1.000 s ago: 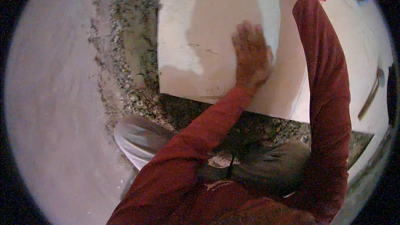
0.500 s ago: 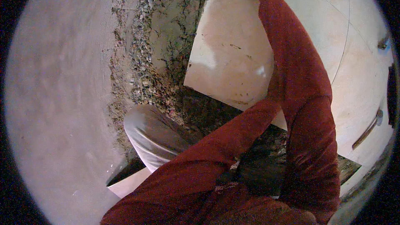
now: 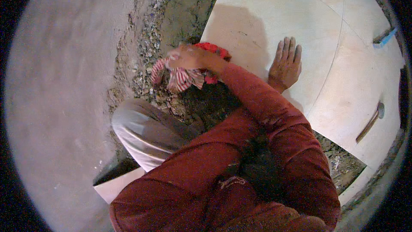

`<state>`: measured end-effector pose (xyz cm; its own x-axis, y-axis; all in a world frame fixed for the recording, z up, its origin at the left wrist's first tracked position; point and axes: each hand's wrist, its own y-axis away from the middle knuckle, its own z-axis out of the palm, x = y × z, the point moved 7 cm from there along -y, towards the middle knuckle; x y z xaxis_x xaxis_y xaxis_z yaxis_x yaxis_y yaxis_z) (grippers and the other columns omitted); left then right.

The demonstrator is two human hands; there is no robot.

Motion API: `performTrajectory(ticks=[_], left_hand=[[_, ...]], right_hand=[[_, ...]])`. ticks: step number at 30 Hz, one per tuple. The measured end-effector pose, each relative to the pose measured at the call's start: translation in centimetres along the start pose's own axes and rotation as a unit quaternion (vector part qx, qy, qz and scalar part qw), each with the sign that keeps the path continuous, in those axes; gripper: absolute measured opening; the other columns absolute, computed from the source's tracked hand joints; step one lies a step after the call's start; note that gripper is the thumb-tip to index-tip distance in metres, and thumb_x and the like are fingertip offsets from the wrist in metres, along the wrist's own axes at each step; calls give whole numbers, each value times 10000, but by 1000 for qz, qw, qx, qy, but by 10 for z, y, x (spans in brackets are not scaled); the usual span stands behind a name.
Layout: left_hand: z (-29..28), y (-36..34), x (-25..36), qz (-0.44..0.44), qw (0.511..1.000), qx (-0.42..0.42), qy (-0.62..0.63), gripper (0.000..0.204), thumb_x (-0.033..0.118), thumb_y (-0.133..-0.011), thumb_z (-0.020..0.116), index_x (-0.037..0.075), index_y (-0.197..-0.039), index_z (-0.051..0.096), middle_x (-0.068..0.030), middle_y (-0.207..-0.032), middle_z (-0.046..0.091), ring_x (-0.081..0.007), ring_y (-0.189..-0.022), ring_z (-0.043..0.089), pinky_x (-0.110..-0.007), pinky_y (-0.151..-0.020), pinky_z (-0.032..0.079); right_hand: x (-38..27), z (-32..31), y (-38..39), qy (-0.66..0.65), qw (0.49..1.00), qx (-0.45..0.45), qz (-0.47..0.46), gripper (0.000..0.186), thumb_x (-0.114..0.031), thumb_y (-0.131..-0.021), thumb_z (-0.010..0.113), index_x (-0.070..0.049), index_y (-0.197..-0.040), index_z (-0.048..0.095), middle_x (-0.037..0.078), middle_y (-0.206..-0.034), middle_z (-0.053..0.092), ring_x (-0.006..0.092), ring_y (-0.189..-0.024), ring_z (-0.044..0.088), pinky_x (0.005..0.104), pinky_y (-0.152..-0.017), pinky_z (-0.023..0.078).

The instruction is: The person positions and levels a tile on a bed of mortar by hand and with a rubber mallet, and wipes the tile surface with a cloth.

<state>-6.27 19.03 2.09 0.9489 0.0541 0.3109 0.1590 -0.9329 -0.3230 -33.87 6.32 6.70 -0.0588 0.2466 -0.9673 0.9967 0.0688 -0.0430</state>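
**A:** Where are your hands?

**B:** Your arms cross. One hand (image 3: 286,64) lies flat on the big pale tile (image 3: 309,30), palm down, fingers straight and close together, pointing away from you. It grips nothing; it only presses on the tile near the tile's left part. By the way the sleeves run, it looks like your left hand, reaching under the other arm, though the crossing makes that hard to swear to.

**A:** And the other?

**B:** Your other hand (image 3: 184,57) is closed around a red-and-white striped cloth (image 3: 184,77). It is blurred. The cloth hangs below your fingers in loose folds, over the rough mortar bed (image 3: 171,13), just left of the tile's edge. Whether the cloth touches the mortar, you cannot tell from here.

**A:** How far apart are the two hands?

**B:** Well apart. The shadowed left strip of the tile lies between them, and your red sleeve (image 3: 257,99) runs across it.

**A:** What else is around you?

**B:** Your knee (image 3: 146,133), in pale cloth, is bent below the cloth hand, beside the mortar. To its left spreads smooth grey floor (image 3: 56,103). A second tile (image 3: 365,86) joins the first on the right; a hammer (image 3: 370,122) lies on it, and a blue-edged tool (image 3: 385,38) sits farther up near the rim. A white slab corner (image 3: 116,184) shows beneath your knee.
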Motion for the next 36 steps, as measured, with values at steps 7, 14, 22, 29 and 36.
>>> performTrajectory(ticks=[7, 14, 22, 29, 36], left_hand=[[-70, 161, 17, 49, 980, -148, 124, 596, 359, -971, 632, 68, -1469, 485, -224, -1604, 372, -436, -1484, 355, -580, -1237, 264], [-95, 225, 4, 90, 988, -105, 62, 566, 225, -866, 679, 45, -1386, 546, -230, -1522, 481, -426, -1419, 457, -564, -1183, 370], [-195, 151, 0, 40, 992, -49, 111, 189, 131, -708, 731, 122, -892, 690, -84, -779, 647, -325, -736, 628, -472, -745, 509], [-240, 123, 3, 18, 982, 73, 172, 242, 91, -752, 729, 110, -994, 736, -95, -882, 709, -315, -815, 684, -459, -809, 547], [-219, 150, 13, -6, 972, 58, 228, 310, 86, -776, 729, 99, -1086, 741, -104, -956, 736, -317, -869, 704, -464, -822, 560]], right_hand=[[48, -159, 59, 249, 944, 187, -111, 455, -413, -937, 620, -171, -1322, 650, 180, -1234, 623, 416, -1133, 601, 549, -966, 503], [51, -168, 129, 477, 798, 337, 150, 377, -340, -948, 609, -205, -1297, 652, 144, -1189, 642, 402, -1044, 649, 578, -894, 523], [18, 25, 104, 268, 947, 136, -115, 470, -412, -878, 717, -191, -1290, 664, 142, -1178, 650, 372, -1090, 625, 487, -950, 529], [0, -71, 64, 95, 962, 65, -248, 488, -300, -908, 710, -85, -1343, 653, 122, -1354, 645, 257, -1249, 592, 405, -1088, 459], [42, -193, 184, 428, 864, 211, -160, 492, -484, -1010, 610, -119, -1341, 606, 167, -1296, 640, 310, -1139, 625, 478, -934, 536]])
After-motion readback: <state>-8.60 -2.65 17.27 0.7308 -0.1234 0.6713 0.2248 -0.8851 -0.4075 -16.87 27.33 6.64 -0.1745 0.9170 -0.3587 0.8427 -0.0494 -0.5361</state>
